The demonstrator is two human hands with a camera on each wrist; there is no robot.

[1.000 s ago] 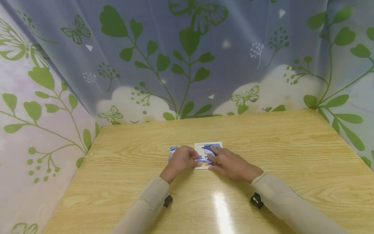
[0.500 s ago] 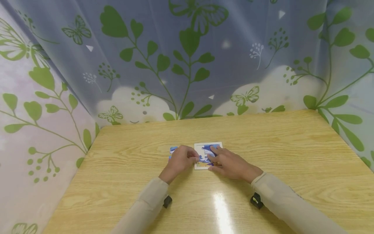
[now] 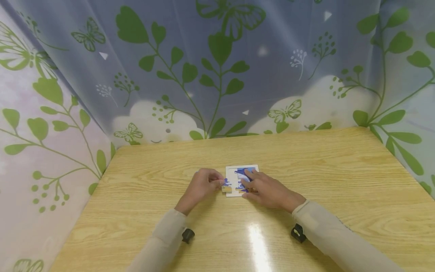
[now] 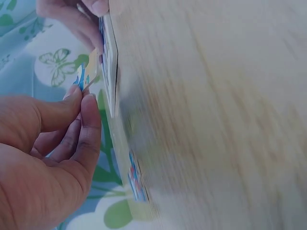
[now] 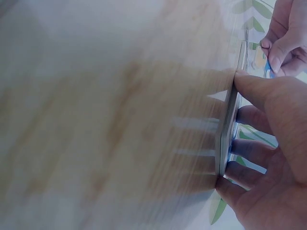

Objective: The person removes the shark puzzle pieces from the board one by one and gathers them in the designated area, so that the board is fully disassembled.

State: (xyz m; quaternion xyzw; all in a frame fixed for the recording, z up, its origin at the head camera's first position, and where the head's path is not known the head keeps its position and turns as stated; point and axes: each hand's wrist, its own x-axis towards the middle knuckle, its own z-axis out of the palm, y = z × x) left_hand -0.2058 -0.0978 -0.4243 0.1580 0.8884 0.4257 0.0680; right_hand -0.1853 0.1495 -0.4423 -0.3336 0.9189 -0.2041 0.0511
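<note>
Between thumb and fingertips, my left hand [image 3: 201,186] pinches a jigsaw piece [image 3: 227,187] with blue, white and yellow print. In the left wrist view the piece [image 4: 87,73] is raised off the table, beside the board's left edge. The white-framed jigsaw board [image 3: 232,168] lies flat, with blue pieces in its right part and bare white in its left. My right hand [image 3: 270,189] rests on the board's right side, fingers spread over the pieces, thumb at the front edge. In the right wrist view, the little finger touches the board's edge [image 5: 222,153].
A loose, colourful jigsaw piece [image 4: 136,178] lies on the wooden table [image 3: 170,162] left of the board; my left hand mostly hides it from the head view. A leaf-patterned curtain [image 3: 217,75] stands behind the table's back edge.
My left hand has lifted the yellow and blue jigsaw piece from the board's lower left and drawn it leftward, baring the white there. The right hand has stayed in place.
</note>
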